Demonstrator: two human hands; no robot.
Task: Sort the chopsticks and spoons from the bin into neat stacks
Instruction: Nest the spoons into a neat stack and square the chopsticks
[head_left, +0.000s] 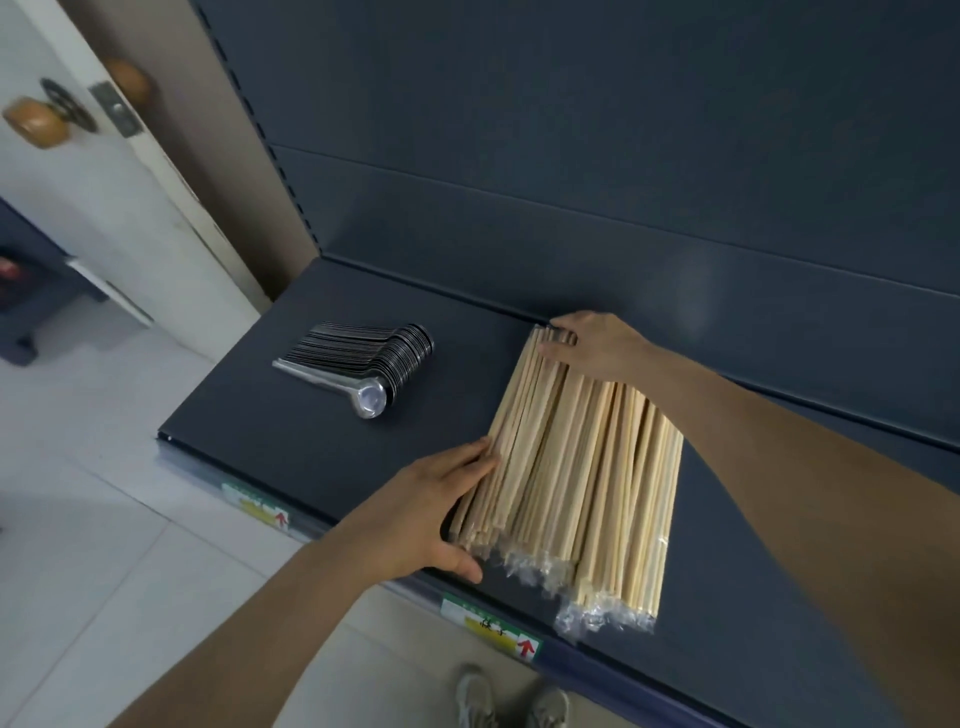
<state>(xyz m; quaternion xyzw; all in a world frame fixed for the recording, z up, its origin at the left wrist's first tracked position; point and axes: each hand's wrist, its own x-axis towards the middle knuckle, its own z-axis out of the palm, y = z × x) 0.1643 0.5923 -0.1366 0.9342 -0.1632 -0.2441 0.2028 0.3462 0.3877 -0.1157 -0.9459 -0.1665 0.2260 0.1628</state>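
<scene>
In the head view, the main risk is judged to lie at the near end of the chopsticks (571, 467), which are fanned out on the dark shelf (291, 441) with their loose plastic wrappers (597, 618) reaching almost to the shelf's front lip; if the pile is pushed too hard from one side only, sticks at its right edge could be slid off the front or rolled over one another, and the slippery wrappers would make that more likely. A second risk is judged to be that the fan is merely shifted, not squared, since the far ends are bunched while the near ends are spread. The left hand (431, 514) is held open, its straight fingers pressed along the left flank of the chopsticks and its thumb set at their near corner. The right hand (592, 345) is laid open over the far ends of the chopsticks, fingers pressed on top of the tips; nothing is gripped by either. The spoons (363, 358) are nested in a tidy row well to the left of the chopsticks, untouched. No bin can be seen
</scene>
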